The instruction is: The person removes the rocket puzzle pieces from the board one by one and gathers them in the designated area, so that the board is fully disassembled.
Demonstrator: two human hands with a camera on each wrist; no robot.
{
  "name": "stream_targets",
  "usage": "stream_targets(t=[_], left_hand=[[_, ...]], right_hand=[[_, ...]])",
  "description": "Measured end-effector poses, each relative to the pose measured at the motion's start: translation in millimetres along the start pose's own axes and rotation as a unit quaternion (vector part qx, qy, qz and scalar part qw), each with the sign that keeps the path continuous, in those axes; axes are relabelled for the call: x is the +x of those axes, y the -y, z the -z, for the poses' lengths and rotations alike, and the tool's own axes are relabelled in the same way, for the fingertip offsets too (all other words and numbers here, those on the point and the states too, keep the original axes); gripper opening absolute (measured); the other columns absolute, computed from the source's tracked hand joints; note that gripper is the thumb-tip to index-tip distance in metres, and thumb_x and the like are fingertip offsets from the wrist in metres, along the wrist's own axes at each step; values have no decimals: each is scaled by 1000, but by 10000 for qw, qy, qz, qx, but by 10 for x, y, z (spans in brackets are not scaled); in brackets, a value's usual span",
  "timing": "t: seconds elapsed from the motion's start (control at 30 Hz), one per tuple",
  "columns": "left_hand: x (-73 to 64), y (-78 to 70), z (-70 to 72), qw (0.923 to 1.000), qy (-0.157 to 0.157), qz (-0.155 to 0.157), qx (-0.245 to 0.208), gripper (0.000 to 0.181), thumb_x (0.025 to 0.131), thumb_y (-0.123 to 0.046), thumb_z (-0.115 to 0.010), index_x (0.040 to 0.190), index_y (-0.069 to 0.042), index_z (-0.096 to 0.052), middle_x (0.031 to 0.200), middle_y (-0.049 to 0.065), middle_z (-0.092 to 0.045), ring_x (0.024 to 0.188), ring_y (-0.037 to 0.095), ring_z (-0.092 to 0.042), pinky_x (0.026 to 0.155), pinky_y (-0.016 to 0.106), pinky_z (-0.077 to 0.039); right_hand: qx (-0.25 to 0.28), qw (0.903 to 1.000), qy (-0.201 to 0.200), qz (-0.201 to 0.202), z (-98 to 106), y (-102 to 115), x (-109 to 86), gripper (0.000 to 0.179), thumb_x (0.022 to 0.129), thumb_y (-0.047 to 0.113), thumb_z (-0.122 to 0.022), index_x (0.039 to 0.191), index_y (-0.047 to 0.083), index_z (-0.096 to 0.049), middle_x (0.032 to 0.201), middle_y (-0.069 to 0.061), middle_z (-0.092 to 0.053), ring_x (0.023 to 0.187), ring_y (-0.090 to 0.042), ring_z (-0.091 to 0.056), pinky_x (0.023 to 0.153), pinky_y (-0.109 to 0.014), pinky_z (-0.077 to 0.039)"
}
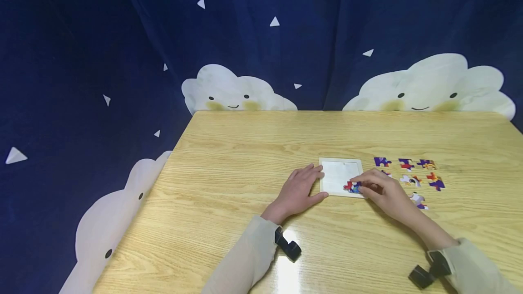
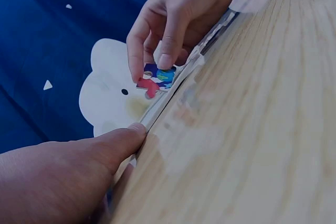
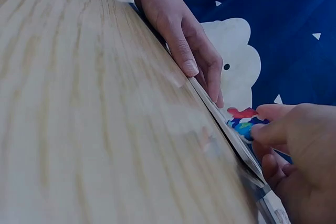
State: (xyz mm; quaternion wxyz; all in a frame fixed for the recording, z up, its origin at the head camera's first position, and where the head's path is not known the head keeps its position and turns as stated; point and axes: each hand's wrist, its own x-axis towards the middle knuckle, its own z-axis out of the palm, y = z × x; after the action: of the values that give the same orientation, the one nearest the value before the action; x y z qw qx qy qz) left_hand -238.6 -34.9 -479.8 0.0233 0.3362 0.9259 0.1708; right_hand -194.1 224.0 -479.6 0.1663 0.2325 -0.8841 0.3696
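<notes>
A shallow white puzzle tray (image 1: 337,176) with a pale rim lies on the table. My right hand (image 1: 384,192) pinches a red, blue and green jigsaw piece (image 1: 352,187) between thumb and fingers at the tray's lower right corner. In the right wrist view that jigsaw piece (image 3: 242,125) is tilted, close over the tray's rim. My left hand (image 1: 300,189) rests along the tray's left side with fingers spread, its thumb at the lower left corner. The left wrist view shows the left thumb (image 2: 123,142) touching the tray's edge.
Several loose jigsaw pieces, such as a purple one (image 1: 382,162) and an orange and purple one (image 1: 436,181), lie right of the tray, some partly behind my right hand. The wooden table (image 1: 229,171) ends at a dark blue curtain (image 1: 245,35) with clouds.
</notes>
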Motion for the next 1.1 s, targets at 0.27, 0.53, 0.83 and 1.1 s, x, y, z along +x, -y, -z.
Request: stream_targets(t=[0.27, 0.53, 0.83, 1.1], left_hand=[[-7, 0, 6, 10000, 2, -18, -28, 57, 98, -52, -50, 144, -19, -46, 161, -7, -32, 152, 15, -24, 124, 38, -23], [-7, -6, 3, 10000, 16, 19, -61, 57, 98, -52, -50, 145, -19, -46, 161, -7, -31, 152, 15, -24, 124, 38, -22], [-17, 3, 5, 10000, -29, -60, -22, 57, 98, -52, -50, 144, -19, -46, 161, -6, -32, 151, 15, -25, 124, 37, -23], [-20, 3, 0, 10000, -47, -75, -2, 57, 98, -52, -49, 144, -19, -46, 161, -6, -32, 151, 15, -25, 124, 38, -23]], right_hand=[[437, 9950, 271, -854, 53, 51, -4, 26, 92, 3, -65, 115, 13, -71, 108, -3, -66, 86, 6, -56, 69, -12, -48], [406, 9923, 333, -1125, 108, 21, -30, 22, 95, 10, -63, 115, 17, -71, 110, 21, -62, 92, 11, -56, 74, -11, -48], [764, 9910, 56, -1094, 219, -9, -133, 20, 94, 5, -62, 112, 8, -71, 110, 25, -60, 96, 11, -57, 76, -6, -48], [540, 9902, -53, -1288, 331, -56, -261, 21, 95, 8, -62, 115, 8, -70, 109, 30, -58, 91, 12, -55, 72, -8, -45]])
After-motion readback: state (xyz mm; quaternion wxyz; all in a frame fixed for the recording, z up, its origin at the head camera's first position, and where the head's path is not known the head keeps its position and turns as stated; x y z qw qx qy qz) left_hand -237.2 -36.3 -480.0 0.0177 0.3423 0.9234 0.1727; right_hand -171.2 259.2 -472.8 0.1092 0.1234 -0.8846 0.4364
